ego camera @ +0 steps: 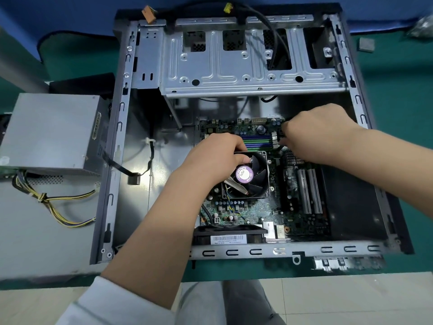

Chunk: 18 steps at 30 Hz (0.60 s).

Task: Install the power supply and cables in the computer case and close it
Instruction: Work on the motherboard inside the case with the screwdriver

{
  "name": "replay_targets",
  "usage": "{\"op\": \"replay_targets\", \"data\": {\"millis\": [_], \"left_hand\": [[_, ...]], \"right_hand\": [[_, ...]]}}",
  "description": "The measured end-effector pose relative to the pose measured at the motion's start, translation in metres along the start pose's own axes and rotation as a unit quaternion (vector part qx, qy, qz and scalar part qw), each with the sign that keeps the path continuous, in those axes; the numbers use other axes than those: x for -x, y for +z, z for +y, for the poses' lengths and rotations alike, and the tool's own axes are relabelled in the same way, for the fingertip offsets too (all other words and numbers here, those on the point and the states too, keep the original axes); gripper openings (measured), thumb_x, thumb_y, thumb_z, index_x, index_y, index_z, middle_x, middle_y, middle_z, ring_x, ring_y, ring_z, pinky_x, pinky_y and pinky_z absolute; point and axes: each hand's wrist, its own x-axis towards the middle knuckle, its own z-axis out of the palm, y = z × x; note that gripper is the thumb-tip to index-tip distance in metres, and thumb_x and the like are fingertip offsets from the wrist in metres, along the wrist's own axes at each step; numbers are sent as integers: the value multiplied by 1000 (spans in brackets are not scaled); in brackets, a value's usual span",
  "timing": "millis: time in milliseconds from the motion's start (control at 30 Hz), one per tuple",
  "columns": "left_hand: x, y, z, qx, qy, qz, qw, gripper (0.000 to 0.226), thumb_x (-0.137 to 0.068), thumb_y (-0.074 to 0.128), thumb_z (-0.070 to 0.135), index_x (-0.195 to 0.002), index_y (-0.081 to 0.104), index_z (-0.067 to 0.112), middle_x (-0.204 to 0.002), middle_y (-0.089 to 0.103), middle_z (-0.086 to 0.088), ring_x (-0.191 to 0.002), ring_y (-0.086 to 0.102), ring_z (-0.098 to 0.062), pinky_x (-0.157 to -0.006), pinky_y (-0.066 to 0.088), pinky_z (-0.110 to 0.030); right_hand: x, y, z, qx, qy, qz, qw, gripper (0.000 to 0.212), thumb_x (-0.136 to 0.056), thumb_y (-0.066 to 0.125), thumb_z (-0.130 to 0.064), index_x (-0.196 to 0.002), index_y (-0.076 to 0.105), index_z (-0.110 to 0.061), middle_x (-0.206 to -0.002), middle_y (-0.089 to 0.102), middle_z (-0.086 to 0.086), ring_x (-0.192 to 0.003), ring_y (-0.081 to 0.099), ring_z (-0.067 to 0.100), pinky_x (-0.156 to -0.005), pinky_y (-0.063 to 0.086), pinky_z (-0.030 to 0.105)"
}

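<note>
- Head view was filled by the table [398, 160], which was covered in a green mat.
- The computer case [365, 127] was laid on its side on the table, with its side opening turned up and the inside exposed.
- A metal drive cage [234, 66] was seen across the far part of the case, with black cables [274, 26] run over and through it; a brown connector [148, 14] and a yellow connector [228, 8] were hung at the far rim.
- The power supply [49, 132] was found outside the case, just beside its left wall, set on a grey panel [35, 231] that was laid flat on the table.
- A bundle of yellow and black wires [58, 205] was trailed from the power supply over the grey panel toward the case wall.
- The motherboard [246, 207] was seated in the near right part of the case floor.
- The CPU fan [251, 177], marked by a purple round label, was mounted on the motherboard.
- The left hand [218, 156] was rested on the far left edge of the CPU fan, fingers curled over its frame.
- The right hand [314, 134] was held curled over the far right corner of the motherboard, fingertips closed on something dark; what was pinched could not be made out.
- A small grey square pad [366, 45] was left on the mat beyond the right wall of the case.
</note>
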Motion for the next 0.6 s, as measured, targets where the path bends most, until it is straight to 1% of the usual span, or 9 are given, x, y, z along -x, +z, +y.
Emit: {"op": "replay_targets", "data": {"millis": [67, 133, 233, 267, 333, 400, 467, 533, 600], "left_hand": [[0, 0, 0, -1, -1, -1, 1000, 18, -90, 62, 36, -106, 65, 28, -109, 65, 7, -97, 57, -15, -85, 48, -34], [0, 0, 0, -3, -1, 0, 1000, 18, -90, 62, 36, -107, 65, 28, -109, 65, 7, -97, 57, -15, -85, 48, -33], [0, 0, 0, -5, 0, 1, 1000, 19, -90, 61, 35, -107, 65, 28, -110, 65, 7, -98, 56, -14, -84, 47, -31], [0, 0, 0, -5, 1, 0, 1000, 19, -91, 61, 35, -107, 65, 27, -110, 65, 7, -99, 56, -14, -84, 47, -31], [0, 0, 0, -4, 1, 0, 1000, 19, -91, 61, 35, -108, 65, 27, -111, 65, 7, -99, 57, -14, -84, 47, -31], [0, 0, 0, -2, 0, 0, 1000, 19, -91, 61, 36, -107, 65, 27, -110, 65, 7, -97, 56, -14, -83, 47, -31], [0, 0, 0, 0, 0, 0, 1000, 18, -91, 61, 36, -106, 65, 28, -109, 65, 7, -96, 56, -14, -83, 47, -31], [0, 0, 0, 1, -2, 0, 1000, 18, -90, 61, 35, -106, 65, 28, -109, 65, 7, -98, 56, -14, -85, 48, -33], [1, 0, 1, 1, -2, -1, 1000, 18, -91, 61, 35, -107, 65, 27, -109, 65, 6, -99, 57, -15, -86, 48, -35]], "right_hand": [[-2, -2, 1, -8, -17, -13, 1000, 13, -91, 50, -27, -93, 54, -15, -73, 56, -1, -66, 56, 25, -46, 24, 23], [-3, -3, 0, -4, -26, -12, 1000, 10, -90, 49, -23, -93, 52, -15, -66, 46, -3, -59, 48, 24, -45, 22, 22], [-2, -3, -4, 20, -17, -4, 1000, 24, -96, 47, -32, -83, 57, -16, -64, 44, -3, -60, 47, 24, -47, 23, 22], [-2, -3, -3, 13, -13, -5, 1000, 29, -98, 45, -36, -81, 56, -16, -66, 48, -3, -62, 49, 25, -48, 24, 23], [-2, -5, 0, -16, -6, -22, 1000, 31, -97, 45, -42, -88, 56, -15, -81, 60, 1, -71, 56, 27, -52, 29, 25], [-1, -5, 4, -40, -12, -34, 999, 23, -95, 49, -36, -98, 44, -13, -91, 62, 2, -72, 56, 27, -52, 30, 26], [0, -4, 4, -41, -16, -29, 999, 18, -92, 50, -21, -100, 35, -13, -78, 55, -1, -60, 45, 23, -46, 25, 25], [1, -6, 1, -23, -8, -22, 999, 20, -92, 50, -20, -108, 41, -13, -64, 37, -6, -56, 39, 21, -44, 20, 24], [2, -9, -2, -8, -2, -14, 1000, 19, -92, 49, -24, -109, 48, -15, -62, 34, -6, -60, 41, 23, -44, 18, 24]]}}
